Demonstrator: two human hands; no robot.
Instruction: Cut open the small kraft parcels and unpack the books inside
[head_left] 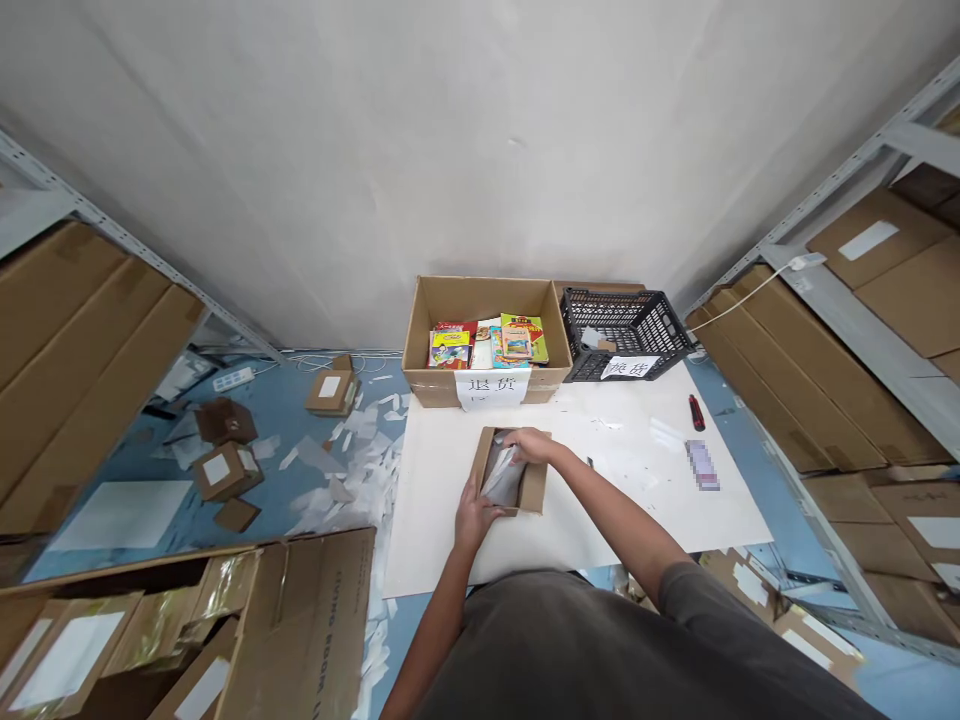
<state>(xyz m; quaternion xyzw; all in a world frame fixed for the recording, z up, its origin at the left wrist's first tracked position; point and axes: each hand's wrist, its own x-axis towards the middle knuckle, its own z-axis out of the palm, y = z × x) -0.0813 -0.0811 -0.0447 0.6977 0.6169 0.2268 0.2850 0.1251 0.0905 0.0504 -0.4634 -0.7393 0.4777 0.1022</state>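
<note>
A small open cardboard box (534, 487) rests on the white table in front of me, its flap folded out to the right. Inside it lies a greyish item in clear plastic wrapping (501, 478); its exact kind cannot be made out. My left hand (475, 514) grips the near left edge of the box, thumb over the rim. My right hand (529, 446) reaches in over the far right side, fingers closed on the plastic wrapping near its upper end.
At the table's back stand a larger carton (427, 388) with colourful books and a black plastic crate (667, 345). A red-and-black tool (697, 412) lies at right. Paper scraps (360, 470) litter the floor at left, beside a big carton (322, 620). Shelves of boxes flank both sides.
</note>
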